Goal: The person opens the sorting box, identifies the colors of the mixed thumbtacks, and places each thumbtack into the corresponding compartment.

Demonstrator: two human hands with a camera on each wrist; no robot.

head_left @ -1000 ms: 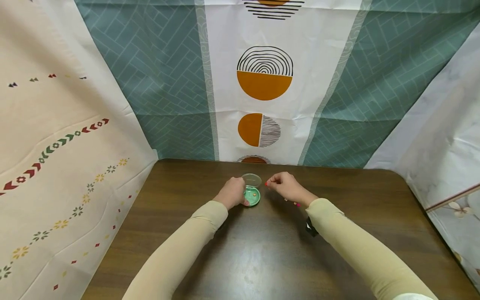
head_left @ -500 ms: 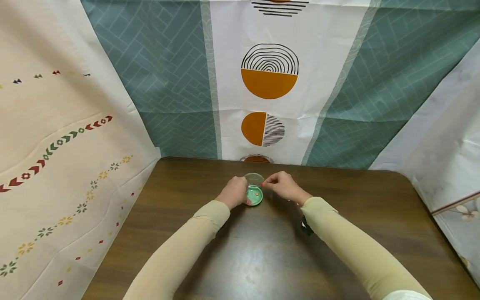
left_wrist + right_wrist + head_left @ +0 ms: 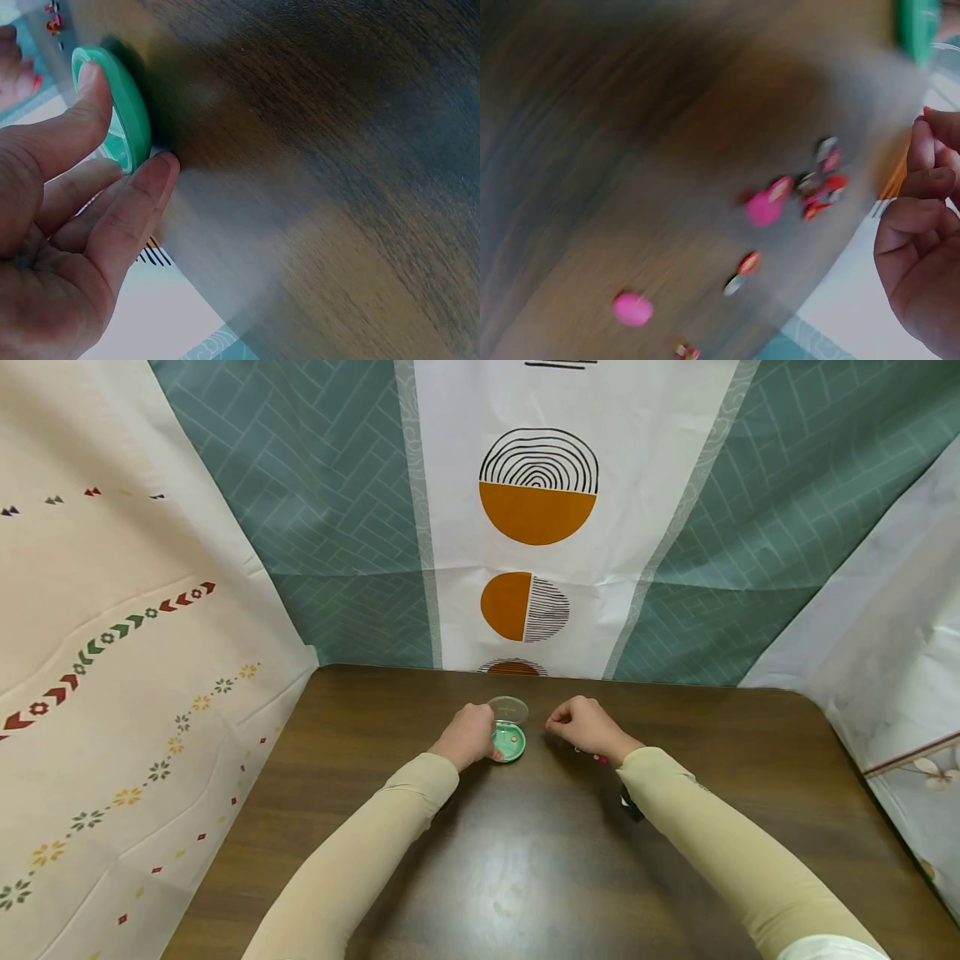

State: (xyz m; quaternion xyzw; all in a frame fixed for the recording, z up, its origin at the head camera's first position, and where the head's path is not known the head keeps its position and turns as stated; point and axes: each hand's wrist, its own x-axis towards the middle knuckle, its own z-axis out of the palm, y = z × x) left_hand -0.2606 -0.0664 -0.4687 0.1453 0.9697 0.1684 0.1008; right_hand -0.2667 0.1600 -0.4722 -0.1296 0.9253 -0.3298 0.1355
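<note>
Head view shows the person's right hand (image 3: pixel 588 725) farther from the green case (image 3: pixel 506 747) than half a second ago, when its fingertips were right beside the case's hinge. We see the small red piece (image 3: pixel 545 727) between those fingertips, as before: the grip there is narrow, a pinch of thumb and finger. The case sits near the middle of the desk's (image 3: pixel 480 860) far edge, its clear lid (image 3: pixel 510 708) raised on the side toward that edge. The left hand (image 3: pixel 469 733) has stayed on the case's left side, and from the left wrist we see its grip, thumb on the rim and fingers at the outside.

Inside the case we make out one small orange piece (image 3: pixel 513 739), just as in the earlier pictures. So we judge that the approach and retreat added nothing: the red piece is outside, just off the case's right side, and the work stands where it did. Right of the case, near the right wrist, loose pieces (image 3: pixel 821 184) lie on the desk; the right wrist view is too blurred for us to count them.
</note>
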